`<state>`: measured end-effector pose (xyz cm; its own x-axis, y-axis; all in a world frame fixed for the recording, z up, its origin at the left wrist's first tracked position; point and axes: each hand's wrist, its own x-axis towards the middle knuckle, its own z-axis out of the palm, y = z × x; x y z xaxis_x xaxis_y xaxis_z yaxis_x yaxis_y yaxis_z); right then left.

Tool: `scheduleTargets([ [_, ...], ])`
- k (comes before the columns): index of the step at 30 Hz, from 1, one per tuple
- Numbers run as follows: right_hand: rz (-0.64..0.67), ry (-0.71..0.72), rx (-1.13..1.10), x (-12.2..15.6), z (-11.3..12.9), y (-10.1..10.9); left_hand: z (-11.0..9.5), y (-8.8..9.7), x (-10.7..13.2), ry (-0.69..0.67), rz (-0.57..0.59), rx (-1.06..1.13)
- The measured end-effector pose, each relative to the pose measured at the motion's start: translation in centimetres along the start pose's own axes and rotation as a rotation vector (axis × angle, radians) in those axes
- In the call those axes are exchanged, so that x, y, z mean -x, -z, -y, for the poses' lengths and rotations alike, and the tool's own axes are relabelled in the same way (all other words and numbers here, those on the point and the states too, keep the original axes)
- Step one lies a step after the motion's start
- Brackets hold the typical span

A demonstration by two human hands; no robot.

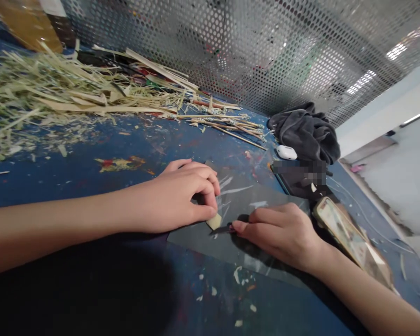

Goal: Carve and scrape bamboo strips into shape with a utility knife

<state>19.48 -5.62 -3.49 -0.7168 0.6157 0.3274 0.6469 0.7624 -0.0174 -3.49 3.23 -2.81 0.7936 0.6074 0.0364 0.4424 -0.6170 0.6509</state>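
Pinched beneath the thumb and fingers of my left hand (189, 193) is a small pale-yellow piece (214, 221), its corner sticking out toward the right. My right hand (282, 233) is closed around a small craft knife (221, 230), whose dark blade points left. The blade tip lies at the lower edge of the pale piece; I cannot tell whether it touches. Both hands rest over a dark grey sheet (192, 240) marked with light scratches. Most of the knife's handle is hidden in my fingers.
A heap of pale plant strips (56, 86) and thin sticks (231, 126) lies at the back. Behind stands a perforated metal screen (213, 42). To the right are a dark cloth (306, 133), a white earphone case (286, 152) and a phone (346, 228). Shavings dot the blue table (182, 144).
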Motion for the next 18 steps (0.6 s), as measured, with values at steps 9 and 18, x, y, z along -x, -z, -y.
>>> scheduleTargets([
  [9,-0.044,-0.119,0.095,0.4,0.5,0.0,0.2,0.1,-0.2,0.018,-0.008,-0.018],
  [18,0.016,-0.235,0.160,0.5,5.7,2.5,1.4,0.2,-0.1,-0.048,-0.001,-0.075],
])
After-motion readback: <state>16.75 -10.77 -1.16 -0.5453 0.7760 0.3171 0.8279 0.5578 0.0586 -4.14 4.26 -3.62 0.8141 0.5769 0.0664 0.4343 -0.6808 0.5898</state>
